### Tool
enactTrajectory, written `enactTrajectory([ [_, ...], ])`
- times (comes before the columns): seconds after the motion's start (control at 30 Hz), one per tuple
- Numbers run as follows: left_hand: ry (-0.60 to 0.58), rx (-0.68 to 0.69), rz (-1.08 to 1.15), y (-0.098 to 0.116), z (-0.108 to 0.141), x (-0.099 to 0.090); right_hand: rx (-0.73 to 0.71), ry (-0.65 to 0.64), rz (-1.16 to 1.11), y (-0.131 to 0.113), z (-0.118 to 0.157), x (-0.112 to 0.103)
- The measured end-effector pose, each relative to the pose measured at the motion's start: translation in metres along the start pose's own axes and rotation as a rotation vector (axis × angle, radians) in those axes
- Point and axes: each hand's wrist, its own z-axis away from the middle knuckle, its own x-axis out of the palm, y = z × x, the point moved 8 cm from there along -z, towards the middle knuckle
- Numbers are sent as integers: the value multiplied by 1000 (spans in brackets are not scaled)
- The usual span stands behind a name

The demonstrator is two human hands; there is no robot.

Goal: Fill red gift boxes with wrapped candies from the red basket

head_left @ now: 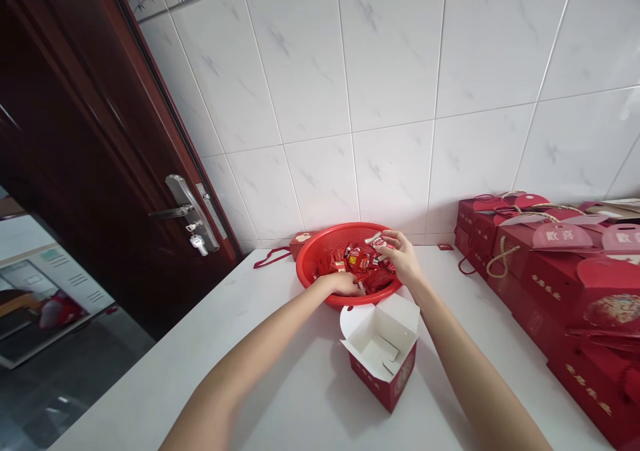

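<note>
A red plastic basket [309, 279] with perforated sides stands near the wall, with many small red-wrapped candies [357, 262] inside. My left hand [345, 284] reaches down among the wrapped candies; its fingers are partly hidden, and I cannot tell whether they grip one. Over the basket's right side, my right hand [401, 254] pinches a small red-and-white wrapped candy [379, 241] between thumb and fingers. Just in front of the basket, between my forearms, stands a red gift box [383, 378] with its white flaps raised. Its white inside shows no candy.
Stacked red gift boxes [535, 284] with rope handles line the table's right side. Behind the basket's left edge are a small red box [300, 241] and a red ribbon loop [273, 258]. A tiled wall [320, 104] rises behind; a dark door [100, 104] with keys stands at left.
</note>
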Motion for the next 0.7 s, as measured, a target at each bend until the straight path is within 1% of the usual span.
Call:
enactTrajectory([
  [0.1, -17, -81, -31, -1, 7, 1, 1, 14, -10, 0, 0, -1],
  [0.23, 1, -139, -25, 0, 14, -1, 5, 0, -41, -2, 1, 1],
  [0.33, 45, -156, -6, 0, 16, -4, 28, -21, -70, -2, 2, 4],
  [0.4, 88, -142, 10, 1, 16, -6, 39, -24, -85, -1, 3, 4],
  [0.5, 205, -100, 42, 4, 18, -13, 59, -17, -95, 0, 5, 4],
  [0.63, 471, -48, 120, 3, 24, -33, 110, -13, -91, 3, 6, 2],
  [0.7, 559, -31, 163, 0, 27, -40, 131, -20, -86, 5, 6, 2],
])
